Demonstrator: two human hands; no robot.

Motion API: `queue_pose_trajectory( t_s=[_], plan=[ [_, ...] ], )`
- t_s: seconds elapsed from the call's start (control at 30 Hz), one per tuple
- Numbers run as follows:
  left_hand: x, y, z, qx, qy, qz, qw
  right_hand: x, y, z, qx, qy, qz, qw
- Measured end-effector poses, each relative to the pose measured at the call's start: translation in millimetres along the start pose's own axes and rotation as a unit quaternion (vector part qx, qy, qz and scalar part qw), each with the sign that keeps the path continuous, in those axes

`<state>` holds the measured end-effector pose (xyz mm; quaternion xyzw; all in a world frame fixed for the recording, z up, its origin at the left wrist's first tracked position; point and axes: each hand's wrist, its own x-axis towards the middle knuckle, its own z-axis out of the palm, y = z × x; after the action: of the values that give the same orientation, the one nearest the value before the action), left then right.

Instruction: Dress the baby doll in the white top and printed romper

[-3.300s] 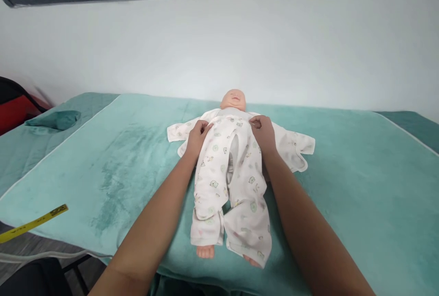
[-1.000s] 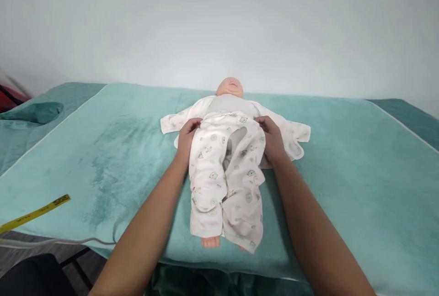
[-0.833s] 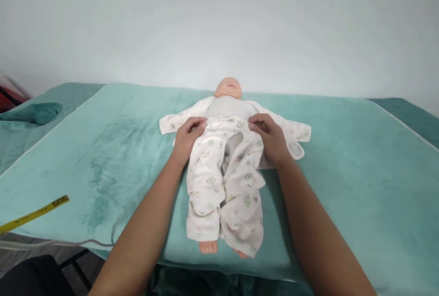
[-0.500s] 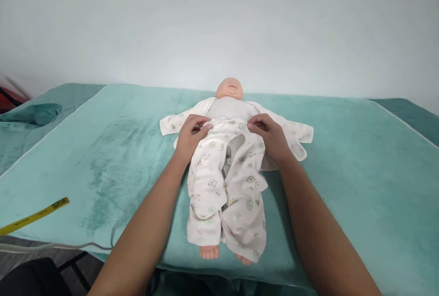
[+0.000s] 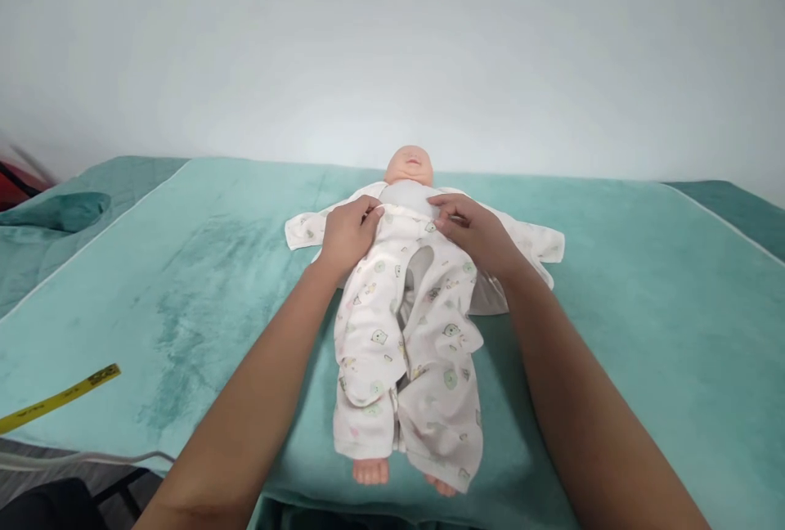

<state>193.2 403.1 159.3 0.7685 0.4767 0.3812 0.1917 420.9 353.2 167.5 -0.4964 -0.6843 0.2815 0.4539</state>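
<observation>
A baby doll [image 5: 410,163] lies on its back, head away from me, its feet showing below printed white pants [image 5: 374,309]. My left hand [image 5: 351,234] is closed on the waistband at its left side, thumb and fingers pinching the cloth. At the other side my right hand [image 5: 478,237] has thumb and index finger pinched at the waistband, near the doll's grey torso [image 5: 405,195]. Under the doll, a white printed jacket [image 5: 543,242] lies spread open, with both sleeves stretched out sideways. A gap between the pant legs shows grey beneath.
A teal plush cover [image 5: 638,334] spreads over the table beneath the doll. A yellow strip [image 5: 61,407] lies at the left front edge, with a pale cable [image 5: 79,458] below it. A white wall [image 5: 392,56] stands behind, and a dark chair [image 5: 52,505] is at lower left.
Both hands have moved slightly up toward the doll's chest, drawing the waistband higher on the torso. The right hand has also shifted a little inward. The view has tilted slightly.
</observation>
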Motion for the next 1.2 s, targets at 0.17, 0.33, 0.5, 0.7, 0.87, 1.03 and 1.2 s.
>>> queue_pose_trajectory(
  t_s=[0.17,0.33,0.5,0.7,0.87,1.03,1.2],
  plan=[
    [26,-2,7.1,-0.038,-0.019,-0.034,0.999,27,12,-4,0.038,-0.002,0.057,0.998],
    [28,-11,19.1,-0.089,-0.003,-0.049,0.995,46,27,2,0.046,0.047,0.112,0.992],
    [26,-16,24.4,-0.077,0.037,0.021,0.996,41,26,12,-0.044,0.107,0.003,0.993],
    [38,-15,20.4,-0.029,0.012,-0.038,0.999,51,31,10,-0.151,0.061,0.013,0.987],
    [53,-18,23.0,0.025,0.017,-0.084,0.996,70,38,9,-0.256,0.077,0.046,0.963],
    [59,-22,30.9,0.030,0.017,-0.097,0.995,79,41,9,-0.246,0.084,0.095,0.961],
    [55,-28,37.0,-0.038,0.030,-0.062,0.997,72,45,13,-0.181,0.097,0.081,0.975]
  ],
)
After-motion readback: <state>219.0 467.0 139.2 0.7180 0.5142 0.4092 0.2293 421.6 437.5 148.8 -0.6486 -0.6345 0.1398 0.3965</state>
